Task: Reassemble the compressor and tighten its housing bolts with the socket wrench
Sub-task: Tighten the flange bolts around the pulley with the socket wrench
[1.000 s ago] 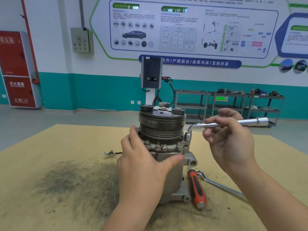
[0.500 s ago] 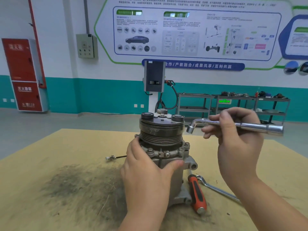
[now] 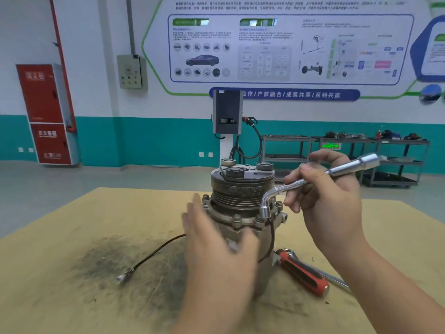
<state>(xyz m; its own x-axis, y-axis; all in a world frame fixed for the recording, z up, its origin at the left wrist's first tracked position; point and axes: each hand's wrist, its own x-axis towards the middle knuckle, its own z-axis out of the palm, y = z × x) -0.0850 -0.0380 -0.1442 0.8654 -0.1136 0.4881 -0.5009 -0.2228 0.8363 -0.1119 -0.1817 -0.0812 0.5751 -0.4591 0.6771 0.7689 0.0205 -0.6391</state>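
The metal compressor (image 3: pixel 242 189) stands upright on the yellow table (image 3: pixel 72 237), pulley end up, with several bolts round its housing flange. My right hand (image 3: pixel 330 201) grips the chrome L-shaped socket wrench (image 3: pixel 301 183); its socket end sits down on a flange bolt (image 3: pixel 261 219) at the front right. My left hand (image 3: pixel 216 249), blurred, lies against the front left of the housing with its fingers straight, and hides much of the body.
A red-handled screwdriver (image 3: pixel 303 273) and a second steel wrench (image 3: pixel 334 280) lie on the table right of the compressor. A black wire with a small connector (image 3: pixel 125 276) trails left over a dark greasy patch. Shelving carts (image 3: pixel 337 160) stand behind.
The compressor has turned, swinging its wire to the front left. My right hand has lowered the wrench from mid-air onto a front-right flange bolt. My left hand has loosened its hold and is moving.
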